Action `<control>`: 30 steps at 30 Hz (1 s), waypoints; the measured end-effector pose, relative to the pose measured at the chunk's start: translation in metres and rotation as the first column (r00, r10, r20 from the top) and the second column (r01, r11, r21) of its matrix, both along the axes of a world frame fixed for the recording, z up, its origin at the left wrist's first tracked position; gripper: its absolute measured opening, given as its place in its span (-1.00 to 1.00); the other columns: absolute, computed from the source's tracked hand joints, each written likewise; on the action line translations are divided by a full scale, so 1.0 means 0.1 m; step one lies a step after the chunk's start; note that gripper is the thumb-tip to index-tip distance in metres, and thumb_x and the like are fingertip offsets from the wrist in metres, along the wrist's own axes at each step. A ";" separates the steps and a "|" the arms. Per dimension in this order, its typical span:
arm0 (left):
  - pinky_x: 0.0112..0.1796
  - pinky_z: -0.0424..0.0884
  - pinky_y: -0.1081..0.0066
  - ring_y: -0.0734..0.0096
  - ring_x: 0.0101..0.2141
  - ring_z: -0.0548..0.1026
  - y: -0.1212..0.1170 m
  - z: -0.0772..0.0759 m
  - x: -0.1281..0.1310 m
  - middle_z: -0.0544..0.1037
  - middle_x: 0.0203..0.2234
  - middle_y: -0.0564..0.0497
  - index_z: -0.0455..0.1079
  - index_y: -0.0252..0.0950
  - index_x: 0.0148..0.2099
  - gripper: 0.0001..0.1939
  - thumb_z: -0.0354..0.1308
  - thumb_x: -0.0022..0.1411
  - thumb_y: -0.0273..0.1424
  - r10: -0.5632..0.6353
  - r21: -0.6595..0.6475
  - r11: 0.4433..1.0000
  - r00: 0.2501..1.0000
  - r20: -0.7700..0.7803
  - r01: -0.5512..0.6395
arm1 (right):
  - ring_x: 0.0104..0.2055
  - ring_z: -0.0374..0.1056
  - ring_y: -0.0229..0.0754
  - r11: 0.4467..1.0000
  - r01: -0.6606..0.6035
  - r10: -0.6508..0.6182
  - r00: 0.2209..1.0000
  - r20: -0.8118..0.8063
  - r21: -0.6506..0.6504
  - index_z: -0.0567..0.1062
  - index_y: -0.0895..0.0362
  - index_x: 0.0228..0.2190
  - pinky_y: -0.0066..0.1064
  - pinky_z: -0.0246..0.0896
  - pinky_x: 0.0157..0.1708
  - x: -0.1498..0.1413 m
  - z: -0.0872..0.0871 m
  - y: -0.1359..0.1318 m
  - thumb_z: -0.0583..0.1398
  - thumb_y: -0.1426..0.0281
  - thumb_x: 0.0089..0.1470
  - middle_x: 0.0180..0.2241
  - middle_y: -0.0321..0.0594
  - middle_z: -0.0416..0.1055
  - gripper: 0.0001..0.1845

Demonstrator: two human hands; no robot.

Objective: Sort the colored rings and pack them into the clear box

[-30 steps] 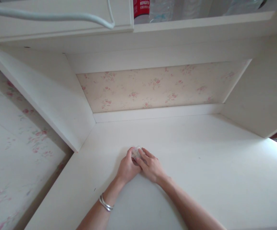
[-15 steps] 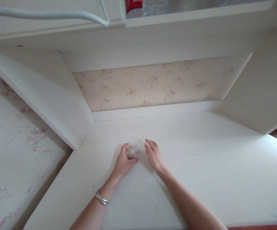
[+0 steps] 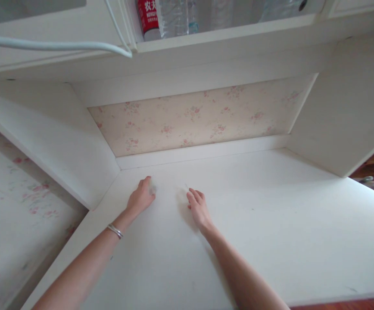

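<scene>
Near the back left of the white tabletop (image 3: 232, 241), my left hand (image 3: 139, 197) curves round a small clear container (image 3: 153, 189). Most of that container is hidden by the hand, and its contents cannot be made out now. My right hand (image 3: 199, 207) hovers over the table's middle, apart from the left. Its thumb and forefinger are pinched on a thin needle-like piece (image 3: 186, 185), whose tip points up and left.
Above hangs a shelf (image 3: 232, 32) with clear plastic bottles (image 3: 174, 19) and a red-labelled bottle (image 3: 148, 18). A white cable (image 3: 60, 45) crosses the upper left. White side panels (image 3: 338, 107) flank the table, with a flowered wall (image 3: 190, 120) behind.
My left hand has moved left and toward the back with the clear container, away from my right hand. The right hand still pinches the thin piece. The camera view has shifted a little.
</scene>
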State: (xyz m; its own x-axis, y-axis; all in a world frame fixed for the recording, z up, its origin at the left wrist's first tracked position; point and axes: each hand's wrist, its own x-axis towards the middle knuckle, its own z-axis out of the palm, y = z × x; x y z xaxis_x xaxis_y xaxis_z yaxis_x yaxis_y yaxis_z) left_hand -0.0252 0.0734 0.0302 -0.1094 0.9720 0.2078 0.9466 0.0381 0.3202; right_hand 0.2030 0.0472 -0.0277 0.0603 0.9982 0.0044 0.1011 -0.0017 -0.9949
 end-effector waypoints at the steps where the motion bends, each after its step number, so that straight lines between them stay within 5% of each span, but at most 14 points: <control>1: -0.21 0.37 0.30 0.21 -0.20 0.46 0.03 0.03 -0.04 0.24 0.09 -0.15 -0.07 -0.18 0.25 -0.32 0.06 0.11 -0.45 -0.016 -0.004 1.000 0.989 -0.149 0.015 | 0.09 0.18 -0.06 1.000 0.000 0.000 1.000 0.016 0.004 0.34 0.04 0.05 -0.24 0.20 -0.01 0.00 -0.01 0.00 -0.03 0.00 0.10 0.15 -0.10 0.07 -0.41; 4: -0.30 0.40 0.28 0.18 -0.21 0.46 0.09 0.04 -0.15 0.21 0.11 -0.19 -0.10 -0.20 0.27 -0.39 -0.10 0.18 -0.54 -0.152 -0.063 0.988 0.867 -0.475 0.138 | 0.09 0.18 -0.08 1.000 -0.011 0.010 1.000 0.019 0.013 0.34 0.04 0.05 -0.28 0.18 0.01 -0.02 -0.01 -0.01 -0.03 -0.02 0.10 0.14 -0.11 0.06 -0.40; 8: -0.35 0.40 0.26 0.21 -0.28 0.46 0.13 -0.01 -0.22 0.25 0.06 -0.20 -0.04 -0.20 0.26 -0.37 -0.25 0.17 -0.68 -0.245 -0.121 0.967 0.694 -0.677 0.223 | 0.01 0.26 -0.11 0.999 -0.043 0.043 0.999 0.005 -0.007 0.33 0.05 0.06 -0.29 0.16 0.02 -0.03 0.06 -0.06 -0.01 -0.02 0.08 0.15 -0.11 0.03 -0.38; 13: -0.32 0.39 0.26 0.25 -0.28 0.46 0.09 0.06 -0.23 0.23 0.08 -0.18 -0.05 -0.10 0.27 -0.35 -0.24 0.18 -0.68 -0.212 -0.060 0.971 0.724 -0.656 0.230 | -0.01 0.28 -0.08 0.999 -0.022 0.024 0.999 0.047 -0.027 0.35 0.02 0.05 -0.26 0.11 0.05 -0.02 0.12 -0.09 0.04 -0.01 0.05 0.15 -0.11 0.05 -0.39; 17: -0.35 0.40 0.30 0.26 -0.29 0.47 0.03 0.12 -0.17 0.21 0.10 -0.15 -0.10 -0.13 0.28 -0.41 -0.09 0.22 -0.48 -0.088 0.076 0.988 0.897 -0.433 0.134 | -0.03 0.29 -0.08 0.999 -0.019 0.015 0.996 0.084 0.037 0.34 0.01 0.06 -0.24 0.17 0.02 -0.03 0.09 -0.11 0.10 0.01 0.02 0.15 -0.11 0.06 -0.40; 21: -0.34 0.42 0.37 0.43 -0.42 0.47 -0.09 0.02 0.03 0.33 -0.01 -0.06 -0.04 -0.17 0.23 -0.28 0.17 0.06 -0.35 -0.131 0.163 0.979 0.990 0.058 0.120 | -0.06 0.31 -0.11 0.984 -0.052 0.036 0.995 0.098 0.172 0.30 -0.05 0.08 -0.27 0.29 -0.10 -0.09 0.07 -0.17 0.18 0.05 -0.02 0.19 -0.13 0.00 -0.38; 26: -0.34 0.45 0.40 0.47 -0.43 0.49 -0.44 -0.15 0.43 0.34 0.01 -0.13 -0.07 -0.19 0.22 -0.20 0.25 0.01 -0.31 -0.265 0.159 0.964 0.754 0.601 0.212 | 0.09 0.19 -0.07 0.939 -0.070 0.027 0.991 0.130 0.336 0.24 -0.04 0.11 -0.22 0.21 0.02 -0.16 0.10 -0.26 0.24 0.14 -0.04 0.21 -0.14 -0.03 -0.33; 30: -0.34 0.47 0.39 0.40 -0.35 0.53 -0.67 -0.23 0.61 0.27 0.08 -0.20 -0.08 -0.16 0.22 -0.23 0.23 0.05 -0.32 -0.251 0.128 0.960 0.558 0.791 0.250 | 0.18 0.07 0.00 0.928 -0.119 0.051 0.979 0.197 0.352 0.21 -0.02 0.14 -0.13 0.13 0.10 -0.18 0.09 -0.28 0.26 0.17 -0.07 0.21 -0.12 0.01 -0.27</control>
